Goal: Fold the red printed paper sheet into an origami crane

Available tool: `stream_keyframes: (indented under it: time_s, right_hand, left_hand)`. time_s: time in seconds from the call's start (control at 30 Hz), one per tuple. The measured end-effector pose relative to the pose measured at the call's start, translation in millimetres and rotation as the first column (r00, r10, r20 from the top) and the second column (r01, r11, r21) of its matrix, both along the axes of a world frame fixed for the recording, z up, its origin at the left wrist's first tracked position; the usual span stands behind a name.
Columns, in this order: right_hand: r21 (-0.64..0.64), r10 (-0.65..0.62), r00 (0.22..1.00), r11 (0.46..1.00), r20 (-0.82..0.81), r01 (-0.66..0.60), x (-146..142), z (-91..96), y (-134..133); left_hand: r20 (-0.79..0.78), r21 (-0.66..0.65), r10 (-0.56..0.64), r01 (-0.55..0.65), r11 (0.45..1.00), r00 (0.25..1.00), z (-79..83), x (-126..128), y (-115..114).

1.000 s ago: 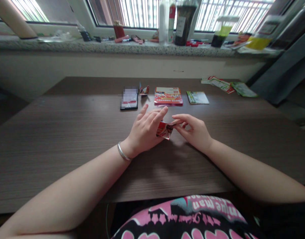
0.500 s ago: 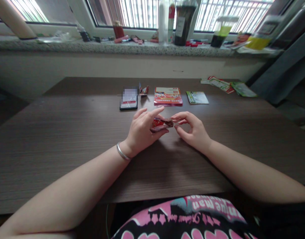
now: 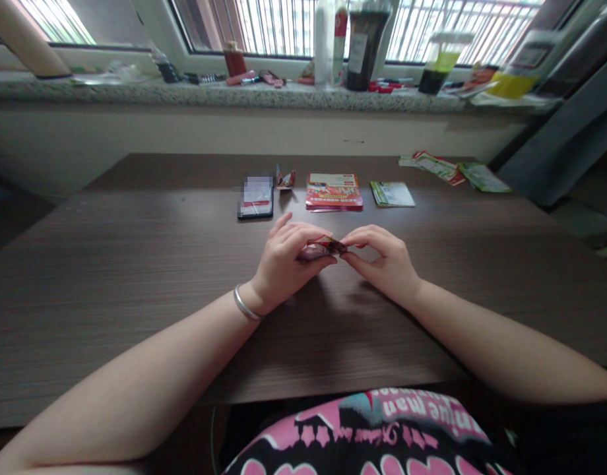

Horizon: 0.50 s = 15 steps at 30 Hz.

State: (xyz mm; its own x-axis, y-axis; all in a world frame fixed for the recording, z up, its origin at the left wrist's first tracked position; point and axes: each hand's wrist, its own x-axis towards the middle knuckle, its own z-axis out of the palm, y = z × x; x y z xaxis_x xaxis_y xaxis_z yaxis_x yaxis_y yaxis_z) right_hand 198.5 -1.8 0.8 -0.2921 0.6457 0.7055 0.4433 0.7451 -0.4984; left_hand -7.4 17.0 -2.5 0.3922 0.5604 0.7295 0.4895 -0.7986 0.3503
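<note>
Between my hands, above the tabletop, is a folded piece of red printed paper (image 3: 314, 251). My left hand (image 3: 282, 258) wraps round its left part, thumb below and fingers above, which hides much of it. At the paper's dark right end, the thumb and fingertips of my right hand (image 3: 386, 254) are closed in a pinch. Just behind my hands lies a stack of red and cream printed leaflets (image 3: 334, 193). A small folded red paper shape (image 3: 286, 179) stands to the left of the stack.
A phone (image 3: 256, 196) lies on the brown table (image 3: 135, 251), left of the leaflets. Green-and-white packets (image 3: 393, 194) rest to the right, with more red and green packets (image 3: 439, 167) at the back right. Bottles and a dark cup (image 3: 367, 49) line the stone windowsill (image 3: 284, 97).
My right fingertips have moved slightly left and closed onto the paper's right end. The fingers of my left hand have come down closer over the paper.
</note>
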Motion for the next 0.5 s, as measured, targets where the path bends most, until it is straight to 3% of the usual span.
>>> stream_keyframes:
  time_s: [0.5]
  right_hand:
    - [0.020, -0.036, 0.999, 0.999, -0.028, 0.036, 2.4, -3.2, 1.3]
  left_hand:
    - [0.037, -0.009, -0.023, 0.023, 1.000, 0.999, 0.1, -0.8, -0.1]
